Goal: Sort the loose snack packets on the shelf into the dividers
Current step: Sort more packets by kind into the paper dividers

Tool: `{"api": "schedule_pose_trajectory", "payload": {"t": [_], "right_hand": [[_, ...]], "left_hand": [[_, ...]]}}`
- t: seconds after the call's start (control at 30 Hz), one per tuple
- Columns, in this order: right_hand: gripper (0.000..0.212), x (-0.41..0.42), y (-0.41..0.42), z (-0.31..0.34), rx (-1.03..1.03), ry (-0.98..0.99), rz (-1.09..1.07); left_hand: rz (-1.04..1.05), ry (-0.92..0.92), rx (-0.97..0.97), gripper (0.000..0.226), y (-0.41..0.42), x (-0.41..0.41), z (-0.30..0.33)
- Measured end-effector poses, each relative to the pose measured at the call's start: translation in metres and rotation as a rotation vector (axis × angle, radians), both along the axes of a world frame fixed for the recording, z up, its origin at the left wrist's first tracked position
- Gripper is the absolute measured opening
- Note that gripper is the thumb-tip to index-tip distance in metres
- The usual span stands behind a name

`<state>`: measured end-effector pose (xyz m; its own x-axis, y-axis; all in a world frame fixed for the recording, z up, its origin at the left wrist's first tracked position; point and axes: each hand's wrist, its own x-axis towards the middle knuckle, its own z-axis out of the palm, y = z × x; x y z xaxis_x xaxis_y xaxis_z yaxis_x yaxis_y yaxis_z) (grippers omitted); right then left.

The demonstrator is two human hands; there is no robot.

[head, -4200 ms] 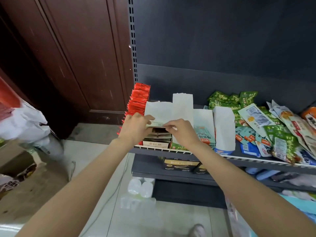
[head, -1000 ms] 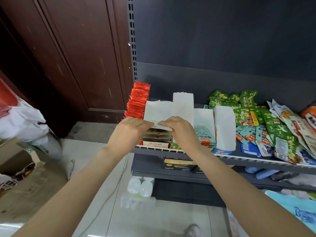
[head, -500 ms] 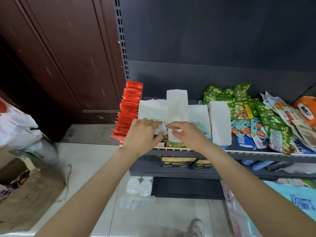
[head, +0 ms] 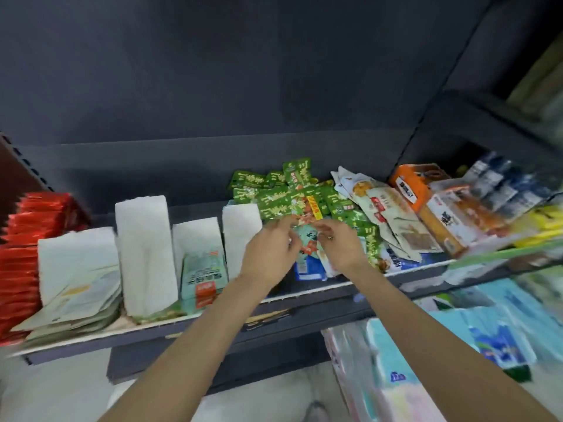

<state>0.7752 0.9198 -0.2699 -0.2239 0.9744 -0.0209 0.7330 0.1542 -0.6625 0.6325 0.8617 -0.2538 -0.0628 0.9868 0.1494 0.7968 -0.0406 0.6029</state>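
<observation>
On the dark shelf [head: 405, 277] stand several white dividers [head: 141, 239]. Flat pale packets [head: 76, 300] lie stacked in the left slot, and teal packets [head: 204, 272] stand in a slot further right. To the right of the dividers lies a loose pile of green snack packets [head: 274, 197]. In front of it sit a teal packet [head: 308, 239] and a blue one [head: 307, 269]. My left hand [head: 269, 254] and my right hand [head: 339, 246] hover on either side of the loose teal packet. Their fingers are loosely bent. The view is blurred, and I see no grip on anything.
A row of red packets [head: 24, 239] fills the shelf's left end. Beige packets [head: 380, 208] and an orange box [head: 409, 185] lie right of the green pile. Pale blue bags [head: 487, 336] sit below on the right, over a lower shelf and a tiled floor.
Both hands have left the pale packets in the left slot and moved right to the loose pile. My view has swung right and closer to the shelf.
</observation>
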Motion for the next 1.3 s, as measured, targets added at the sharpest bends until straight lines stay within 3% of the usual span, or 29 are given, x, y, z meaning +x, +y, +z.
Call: {"api": "schedule_pose_trajectory", "payload": {"t": [0.1,0.2,0.33,0.47,0.57,0.63,0.73,0.83,0.9,1.07,1.2,1.3], "right_hand": [[0.035,0.055,0.051,-0.020,-0.018,-0.165,-0.058],[0.045,0.100,0.093,-0.042,-0.026,-0.221,-0.111],[0.081,0.139,0.139,-0.062,-0.053,-0.267,-0.107],[0.116,0.150,0.174,-0.074,-0.227,-0.267,-0.076],[0.105,0.143,0.174,-0.076,-0.260,-0.303,-0.049],[0.087,0.134,0.159,-0.077,-0.052,-0.356,-0.055],[0.055,0.118,0.133,-0.070,0.209,-0.437,0.058],[0.029,0.114,0.128,-0.052,0.263,-0.431,0.151],[0.024,0.113,0.132,-0.042,0.234,-0.301,0.128],[0.017,0.096,0.130,-0.010,0.150,0.136,0.083],[0.023,0.070,0.120,0.009,0.023,0.418,0.139],[0.021,0.052,0.110,0.013,0.061,0.401,0.155]], "left_hand": [[-0.036,0.040,-0.180,0.039,0.065,0.062,-0.022],[-0.062,0.162,-0.340,0.064,0.119,0.100,-0.050],[-0.022,0.244,-0.448,0.106,0.162,0.115,-0.083],[0.010,0.310,-0.564,0.121,0.179,0.115,-0.095],[0.013,0.306,-0.595,0.123,0.182,0.115,-0.098],[0.020,0.296,-0.594,0.123,0.183,0.115,-0.099],[0.026,0.249,-0.596,0.118,0.182,0.116,-0.099],[0.115,0.082,-0.413,0.086,0.175,0.115,-0.097],[0.134,-0.039,-0.264,0.067,0.166,0.117,-0.091],[-0.093,-0.291,-0.226,0.076,0.148,0.125,-0.065],[0.165,-0.379,-0.007,0.022,0.133,0.105,-0.035],[0.240,-0.340,0.055,0.019,0.107,0.071,-0.014]]}}
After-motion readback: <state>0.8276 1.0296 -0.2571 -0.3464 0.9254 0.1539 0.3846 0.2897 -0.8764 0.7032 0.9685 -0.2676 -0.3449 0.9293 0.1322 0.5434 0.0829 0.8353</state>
